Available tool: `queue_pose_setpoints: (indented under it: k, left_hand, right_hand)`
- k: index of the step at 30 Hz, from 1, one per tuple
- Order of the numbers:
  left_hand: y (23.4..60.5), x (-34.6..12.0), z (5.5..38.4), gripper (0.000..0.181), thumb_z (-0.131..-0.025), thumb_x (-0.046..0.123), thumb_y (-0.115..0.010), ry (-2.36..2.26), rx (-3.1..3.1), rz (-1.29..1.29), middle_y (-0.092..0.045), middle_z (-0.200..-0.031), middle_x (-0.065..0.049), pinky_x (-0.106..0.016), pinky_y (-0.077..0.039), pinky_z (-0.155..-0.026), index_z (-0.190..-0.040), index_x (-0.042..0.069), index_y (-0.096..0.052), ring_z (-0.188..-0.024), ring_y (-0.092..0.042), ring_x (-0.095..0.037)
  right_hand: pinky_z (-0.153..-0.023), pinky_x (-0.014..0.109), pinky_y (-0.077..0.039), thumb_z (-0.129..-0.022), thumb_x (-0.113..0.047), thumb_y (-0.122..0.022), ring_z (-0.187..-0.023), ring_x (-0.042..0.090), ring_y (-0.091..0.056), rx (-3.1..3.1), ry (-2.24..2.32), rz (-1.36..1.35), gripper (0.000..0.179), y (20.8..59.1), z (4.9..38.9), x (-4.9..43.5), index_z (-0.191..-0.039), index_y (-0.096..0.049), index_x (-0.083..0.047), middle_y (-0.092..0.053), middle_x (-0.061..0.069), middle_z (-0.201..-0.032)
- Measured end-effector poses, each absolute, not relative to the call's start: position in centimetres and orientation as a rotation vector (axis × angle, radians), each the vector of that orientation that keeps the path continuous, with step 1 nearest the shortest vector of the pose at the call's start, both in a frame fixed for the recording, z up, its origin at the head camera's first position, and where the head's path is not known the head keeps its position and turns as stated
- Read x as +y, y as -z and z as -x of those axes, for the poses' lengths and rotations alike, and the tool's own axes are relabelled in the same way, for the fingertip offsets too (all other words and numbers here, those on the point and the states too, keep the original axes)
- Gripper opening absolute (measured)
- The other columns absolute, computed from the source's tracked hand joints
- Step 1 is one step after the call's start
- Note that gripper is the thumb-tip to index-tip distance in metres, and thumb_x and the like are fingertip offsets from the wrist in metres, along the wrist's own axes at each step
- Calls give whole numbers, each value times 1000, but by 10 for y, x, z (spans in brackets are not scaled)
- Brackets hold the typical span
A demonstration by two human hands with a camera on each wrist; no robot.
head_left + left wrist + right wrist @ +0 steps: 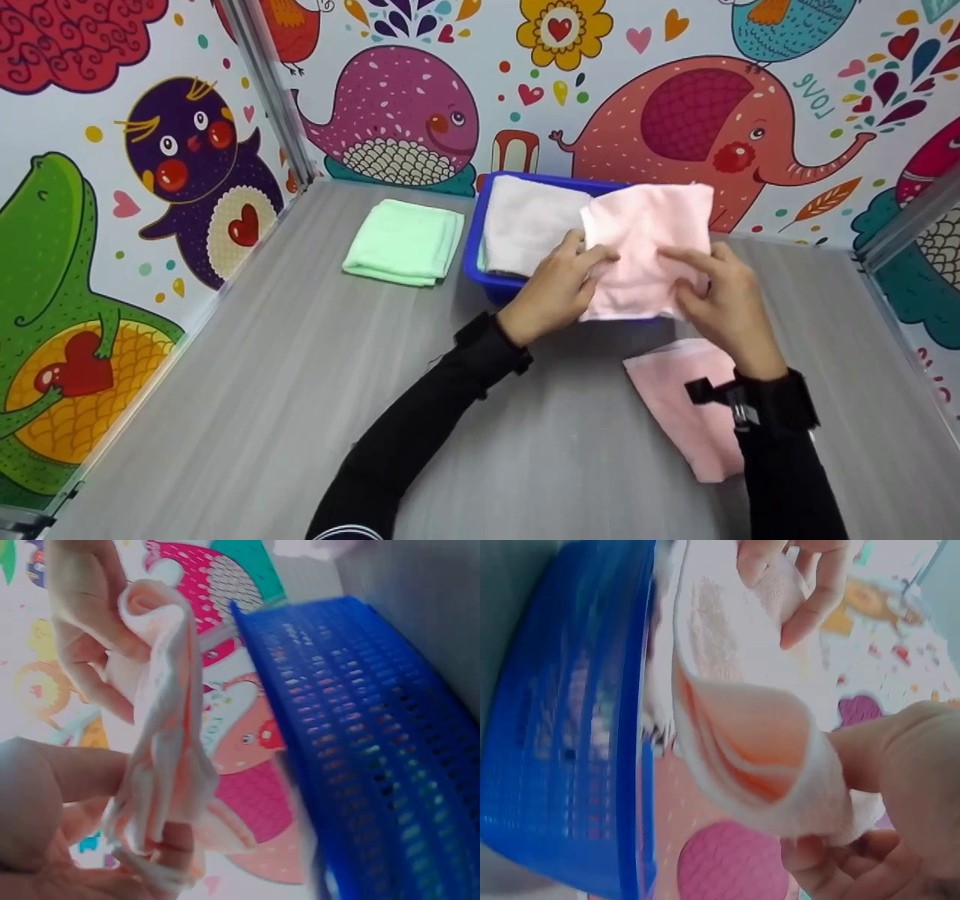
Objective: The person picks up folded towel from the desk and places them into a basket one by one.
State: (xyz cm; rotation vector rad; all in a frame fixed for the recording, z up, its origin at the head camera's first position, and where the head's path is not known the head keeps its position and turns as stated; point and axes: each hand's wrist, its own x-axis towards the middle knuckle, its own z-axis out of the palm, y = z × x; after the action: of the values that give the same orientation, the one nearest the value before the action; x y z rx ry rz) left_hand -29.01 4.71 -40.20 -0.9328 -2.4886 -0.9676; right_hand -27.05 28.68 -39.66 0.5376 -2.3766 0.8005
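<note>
A folded pink towel point(645, 247) is held up over the right part of a blue basket point(474, 255). My left hand point(553, 285) grips its left side, and my right hand point(724, 300) pinches the right side between thumb and fingers. In the right wrist view the folded layers of the pink towel point(750, 742) open into a loop near my right hand point(885, 795). The left wrist view has the towel point(169, 720) bunched edge-on between both hands, beside the mesh wall of the basket point(352, 705). A whitish folded towel point(529, 225) lies inside the basket's left part.
A folded green towel point(405, 241) lies on the grey table point(300, 375), left of the basket. Another pink towel point(690, 405) lies on the table near me, partly under my right forearm. Printed wall panels point(525, 97) stand behind and at both sides.
</note>
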Motion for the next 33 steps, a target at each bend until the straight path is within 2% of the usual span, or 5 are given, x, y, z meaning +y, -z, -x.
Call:
queue_pose_setpoints:
  k: [5,10,19,27,33]
  left_hand:
    - [406,80,326,40,-98,-3,-56,772,-2549,873,-52,-144,-23,-38,-47,-112,-135,8,-67,-128,-58,-32]
    - [422,103,352,38,-97,2,-60,466,-2673,867,-42,-154,-33,-37,-49,-110,-134,9,-68,-126,-61,-35]
    - [433,112,371,28,-100,20,-55,189,-3020,834,-67,-132,-6,-33,-52,-103,-113,11,-78,-117,-66,-23]
    - [433,113,372,65,-108,58,-30,221,-3289,598,-49,-160,2,-24,-34,-119,-151,16,-56,-147,-45,-13]
    - [433,114,372,71,-107,64,-22,199,-3349,590,-43,-164,3,-23,-29,-122,-152,19,-53,-151,-39,-11]
  right_hand:
    - [-61,37,-34,-86,12,-61,-69,30,-44,-2365,-747,-346,49,410,299,291,-129,-73,-8,-60,26,-96]
    - [-84,63,-47,-88,12,-64,-93,52,-59,-2434,-695,-294,54,432,318,292,-139,-62,-4,-64,34,-107]
    - [-86,66,-43,-88,3,-64,-104,55,-58,-2687,-463,-310,45,435,334,290,-133,-68,-3,-70,35,-106]
    - [-124,69,1,-112,-43,-29,-153,48,-23,-3043,-307,-329,61,436,339,300,-137,-64,0,-57,28,-145]
    - [-125,68,1,-109,-59,-12,-157,47,-13,-3099,-375,-306,86,438,340,303,-129,-71,0,-44,26,-157]
